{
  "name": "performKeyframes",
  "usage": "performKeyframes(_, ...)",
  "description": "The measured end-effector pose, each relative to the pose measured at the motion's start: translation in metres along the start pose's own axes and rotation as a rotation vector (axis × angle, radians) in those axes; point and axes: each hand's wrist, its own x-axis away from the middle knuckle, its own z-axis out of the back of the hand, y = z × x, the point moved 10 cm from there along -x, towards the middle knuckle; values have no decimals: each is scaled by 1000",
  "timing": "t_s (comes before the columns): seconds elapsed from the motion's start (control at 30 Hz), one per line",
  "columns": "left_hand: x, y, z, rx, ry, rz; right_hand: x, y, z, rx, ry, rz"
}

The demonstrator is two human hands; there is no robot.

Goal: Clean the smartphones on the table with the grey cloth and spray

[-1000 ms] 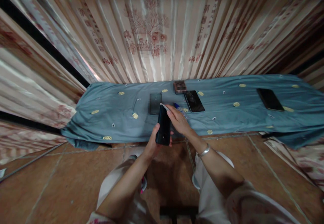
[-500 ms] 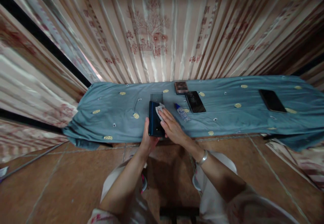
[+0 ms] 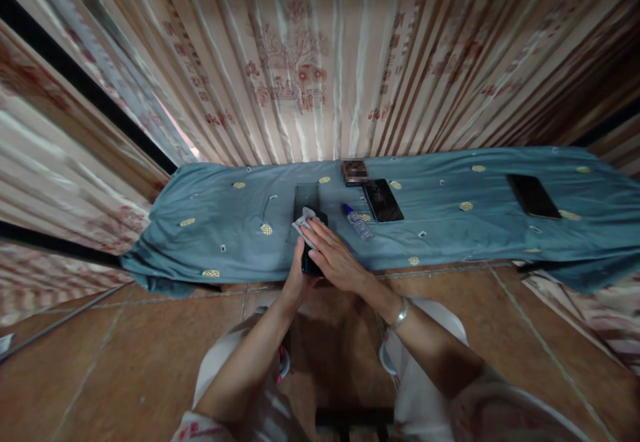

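A dark phone (image 3: 311,265) is held over the near edge of the cloth-covered table by my left hand (image 3: 297,282), whose fingers wrap its lower left side. My right hand (image 3: 336,259) lies across the phone's face, pressing a crumpled pale wipe (image 3: 305,221) against it with the fingertips. Most of the phone's surface is hidden under that hand and the wipe. To the right on the cloth lies a clear small bottle (image 3: 359,223) with a blue cap.
Beyond the bottle lies another dark phone (image 3: 383,200), with a blurred small item (image 3: 355,172) touching its far corner. A third phone (image 3: 533,196) rests far right on the blue patterned cloth (image 3: 240,222). Patterned curtains (image 3: 295,49) hang behind the table.
My right hand and the wipe have slid left across the phone. The phone has turned and tilted in my left hand, showing less of its face.
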Motion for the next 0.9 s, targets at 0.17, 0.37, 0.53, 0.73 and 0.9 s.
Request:
performKeyframes(0.17,2,-10,-6,-109,-15,37,-6,18,11,48,35,-49)
performKeyframes(0.37,4,-14,-15,-179,-149,25,-8,36,15,32,42,-148)
performKeyframes(0.53,11,-5,-25,-133,-235,-18,-8,53,22,-43,84,-227)
performKeyframes(0.73,13,3,-28,-102,-244,-38,-8,65,27,-151,140,-279)
performKeyframes(0.9,8,9,-21,-75,-193,-35,-5,67,17,-161,95,-319)
